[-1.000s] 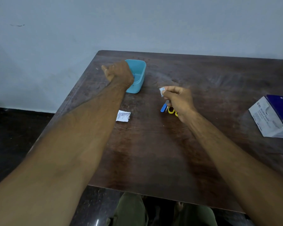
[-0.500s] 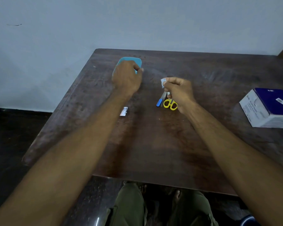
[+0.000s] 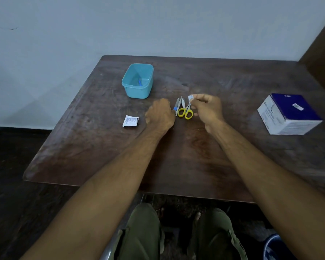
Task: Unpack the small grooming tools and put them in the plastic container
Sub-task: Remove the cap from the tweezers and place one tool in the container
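A turquoise plastic container (image 3: 137, 89) stands at the back left of the dark wooden table (image 3: 176, 156), with a small blue-handled tool (image 3: 140, 83) lying inside. Yellow-handled scissors (image 3: 185, 112) and a blue-handled metal tool (image 3: 176, 107) lie together mid-table between my hands. My left hand (image 3: 160, 116) is lowered beside the blue-handled tool, its fingertips at the handle; whether it grips the tool is hidden. My right hand (image 3: 207, 107) pinches a small white wrapper piece (image 3: 190, 98) just above the scissors.
A crumpled white paper packet (image 3: 130, 121) lies left of my left hand. A white and dark blue cardboard box (image 3: 289, 114) sits at the table's right side. The wall runs behind the table. My knees show below the near edge.
My left hand has come back from the container to the tools at mid-table, uncovering the container. My right hand has kept its pinch on the wrapper piece.
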A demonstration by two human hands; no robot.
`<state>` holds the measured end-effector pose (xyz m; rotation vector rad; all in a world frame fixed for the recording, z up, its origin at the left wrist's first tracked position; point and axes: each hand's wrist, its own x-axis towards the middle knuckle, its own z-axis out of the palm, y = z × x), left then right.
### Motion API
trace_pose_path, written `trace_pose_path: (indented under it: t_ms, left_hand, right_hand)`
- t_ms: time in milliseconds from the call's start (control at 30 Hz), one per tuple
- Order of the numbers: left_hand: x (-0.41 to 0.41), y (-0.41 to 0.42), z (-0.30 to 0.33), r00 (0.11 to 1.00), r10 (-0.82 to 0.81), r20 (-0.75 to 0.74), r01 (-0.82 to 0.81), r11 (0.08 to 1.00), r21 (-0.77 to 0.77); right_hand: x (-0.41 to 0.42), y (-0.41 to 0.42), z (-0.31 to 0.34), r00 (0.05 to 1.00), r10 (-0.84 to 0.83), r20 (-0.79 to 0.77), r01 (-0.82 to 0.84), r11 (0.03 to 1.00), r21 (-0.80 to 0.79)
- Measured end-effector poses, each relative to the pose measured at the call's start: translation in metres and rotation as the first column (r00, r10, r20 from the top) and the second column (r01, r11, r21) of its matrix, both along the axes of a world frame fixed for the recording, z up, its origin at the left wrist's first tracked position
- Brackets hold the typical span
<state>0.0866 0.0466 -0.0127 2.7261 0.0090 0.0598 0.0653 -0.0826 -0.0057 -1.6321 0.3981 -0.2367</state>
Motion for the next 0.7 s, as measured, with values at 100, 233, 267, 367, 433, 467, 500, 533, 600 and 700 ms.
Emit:
trace_pose_path:
  t_ms: [100,233,267,367,433,467,500,533,600,700]
  left_hand:
    - [0.000,-0.003,0.000,1.000,0.009,0.000,-0.009,1.000,-0.016]
    - [0.002,-0.009,-0.003,0.999,-0.001,0.038,0.003,0.999,-0.047]
    - [0.005,-0.011,-0.003,0.999,-0.010,0.043,0.012,0.998,-0.057]
    - [0.016,-0.018,-0.002,0.999,-0.021,0.040,0.023,0.998,-0.053]
    - [0.024,-0.022,-0.003,0.999,-0.011,0.030,0.012,0.999,-0.035]
    - [0.027,-0.023,-0.003,1.000,-0.005,0.020,0.006,1.000,-0.026]
    - [0.029,-0.024,-0.004,1.000,0.002,0.009,-0.001,1.000,-0.018]
    - [0.031,-0.025,-0.005,1.000,0.008,0.000,-0.008,1.000,-0.015]
    - [0.033,-0.027,-0.006,1.000,0.018,-0.012,-0.018,1.000,-0.016]
    - [0.031,-0.028,-0.005,1.000,0.029,0.004,-0.029,0.999,-0.017]
  right_hand:
    - [-0.004,-0.003,-0.003,1.000,0.004,-0.007,-0.004,1.000,0.004]
    - [-0.009,-0.007,-0.007,1.000,-0.007,-0.018,0.007,1.000,0.001]
    - [-0.010,-0.008,-0.008,1.000,-0.007,-0.018,0.008,1.000,0.005]
    - [-0.012,-0.009,-0.008,1.000,-0.007,-0.013,0.007,1.000,0.013]
    - [-0.012,-0.010,-0.008,1.000,-0.004,-0.011,0.004,1.000,0.009]
    - [-0.012,-0.011,-0.008,1.000,-0.005,-0.009,0.005,1.000,0.009]
    - [-0.011,-0.012,-0.008,1.000,-0.006,-0.009,0.006,1.000,0.008]
    - [-0.011,-0.013,-0.009,1.000,-0.006,-0.009,0.006,1.000,0.004]
    - [-0.010,-0.016,-0.010,1.000,-0.007,-0.014,0.007,1.000,-0.005]
    - [-0.009,-0.018,-0.013,1.000,-0.009,-0.022,0.009,1.000,-0.005]
